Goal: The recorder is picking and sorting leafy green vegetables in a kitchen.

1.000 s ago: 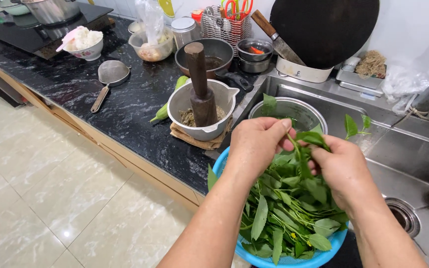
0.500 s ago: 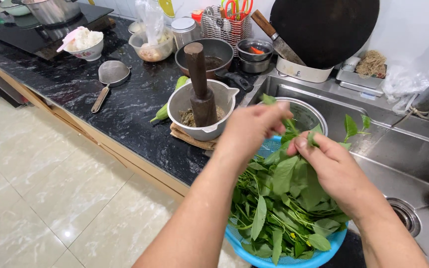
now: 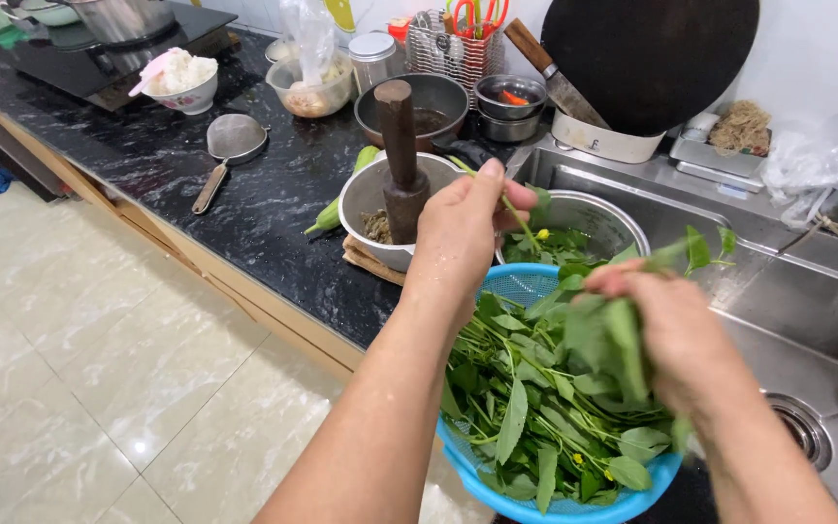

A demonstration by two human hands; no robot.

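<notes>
A black marble counter [image 3: 244,209] is being occupied by a strainer [image 3: 232,141] and a bowl of rice [image 3: 180,83]. A mortar [image 3: 380,209] is being carried near its edge.

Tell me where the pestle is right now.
The pestle stands upright in the grey mortar on the black counter, just left of the left hand and the sink.

Clear plastic bag [image 3: 307,39] in counter bowl [image 3: 314,92].

Illumination: bright, even, diffuse daylight. Soft reflections appear on the glossy floor tiles [image 3: 99,388] and black surface [image 3: 244,209]. Right hand [image 3: 676,335] shows motion blur. Wide-angle bending at edges.
</notes>
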